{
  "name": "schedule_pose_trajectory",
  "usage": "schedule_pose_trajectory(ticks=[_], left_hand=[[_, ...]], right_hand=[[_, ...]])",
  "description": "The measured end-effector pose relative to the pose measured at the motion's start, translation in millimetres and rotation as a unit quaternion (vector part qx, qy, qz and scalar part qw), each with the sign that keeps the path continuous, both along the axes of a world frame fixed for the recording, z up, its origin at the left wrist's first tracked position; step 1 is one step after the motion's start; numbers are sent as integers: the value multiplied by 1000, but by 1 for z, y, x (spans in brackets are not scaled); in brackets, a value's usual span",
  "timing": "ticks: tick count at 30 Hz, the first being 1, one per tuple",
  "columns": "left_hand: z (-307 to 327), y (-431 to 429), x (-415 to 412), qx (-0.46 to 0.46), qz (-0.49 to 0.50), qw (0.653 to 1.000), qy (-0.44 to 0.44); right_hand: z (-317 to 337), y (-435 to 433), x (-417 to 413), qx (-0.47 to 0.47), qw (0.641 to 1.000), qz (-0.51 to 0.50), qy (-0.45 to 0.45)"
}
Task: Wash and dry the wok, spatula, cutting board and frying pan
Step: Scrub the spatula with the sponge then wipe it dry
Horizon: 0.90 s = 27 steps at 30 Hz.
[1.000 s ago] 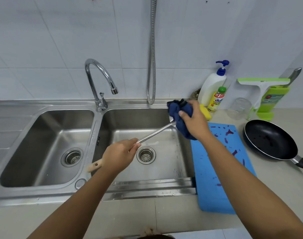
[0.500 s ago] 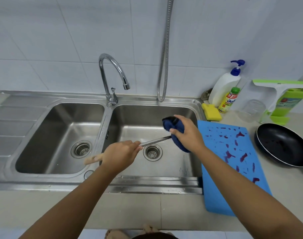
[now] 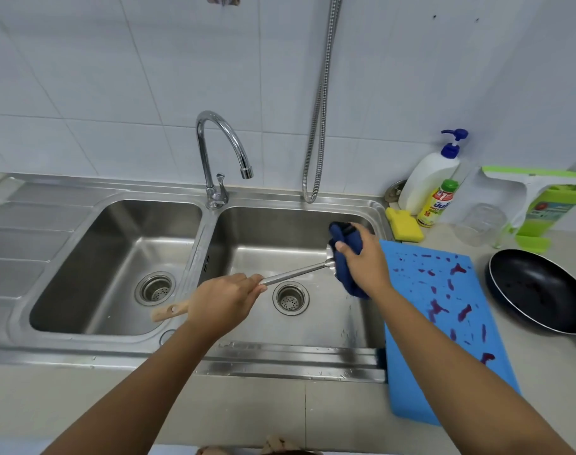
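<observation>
Spatula (image 3: 293, 273) over sink (image 3: 280, 356), being dried | left hand (image 3: 224, 300) fingers (image 3: 258, 280) curl round handle (image 3: 168, 312) | right hand (image 3: 365, 261) fingers pinch cloth (image 3: 340, 238) on its head | cutting board (image 3: 444, 307), frying pan (image 3: 542, 290) dirty, unwashed | wok unseen

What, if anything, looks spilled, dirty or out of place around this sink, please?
The blue cutting board right of the sink is spattered with purple-red stains; the frying pan beside it shows smears. Nothing else stands out.
</observation>
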<state>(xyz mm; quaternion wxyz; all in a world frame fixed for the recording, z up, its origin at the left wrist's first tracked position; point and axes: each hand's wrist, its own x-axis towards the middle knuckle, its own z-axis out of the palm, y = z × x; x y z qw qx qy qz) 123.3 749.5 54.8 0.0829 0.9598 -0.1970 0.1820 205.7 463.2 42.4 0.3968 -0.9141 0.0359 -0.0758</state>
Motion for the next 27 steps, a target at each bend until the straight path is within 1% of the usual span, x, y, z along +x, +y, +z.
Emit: schedule_pose_trajectory(ticks=[1, 3, 4, 6, 8, 9, 10, 11, 13, 15, 17, 19, 21, 22, 23, 25, 27], left_hand=[[2, -1, 0, -2, 0, 1000, -3], [6, -1, 1, -4, 14, 1000, 5], [6, -1, 2, 1, 20, 1000, 7], [2, 0, 6, 24, 17, 999, 13], [-3, -2, 8, 38, 9, 999, 20], [-3, -3, 7, 44, 8, 999, 19], [-3, -4, 6, 47, 9, 999, 17], [-2, -5, 5, 43, 9, 999, 15], [1, -5, 1, 18, 8, 1000, 5], [4, -3, 1, -1, 3, 1000, -6], [9, 1, 4, 2, 6, 1000, -16], [10, 5, 6, 19, 5, 1000, -17], [8, 9, 5, 25, 0, 1000, -10], [7, 10, 4, 22, 1, 1000, -6], [7, 11, 4, 17, 4, 1000, -4], [7, 9, 3, 11, 16, 1000, 7], [8, 5, 3, 12, 35, 999, 25]], right_hand=[[0, -7, 5, 0, 1000, -20, 17], [0, -5, -1, -23, 999, -31, 11], [0, 3, -7, -31, 999, -24, -9], [-2, 20, -26, -54, 997, 22, -43], [-7, 29, -37, -149, 982, 62, -94], [-9, 26, -33, -168, 979, 58, -96], [-12, 21, -25, -154, 985, 36, -74], [-13, 15, -16, -110, 993, 3, -40], [-11, 1, -1, -19, 998, -56, 15], [-10, -5, 1, 21, 998, -53, 27], [-8, 1, -7, 14, 1000, -2, 3], [-4, 10, -20, -12, 997, 66, -28], [-5, 11, -21, -37, 992, 111, -47], [-3, 9, -17, -26, 994, 104, -35], [-2, 6, -11, 4, 997, 82, -13], [-2, 0, -1, 39, 999, 19, 16], [-2, 5, -8, 22, 1000, -11, 10]])
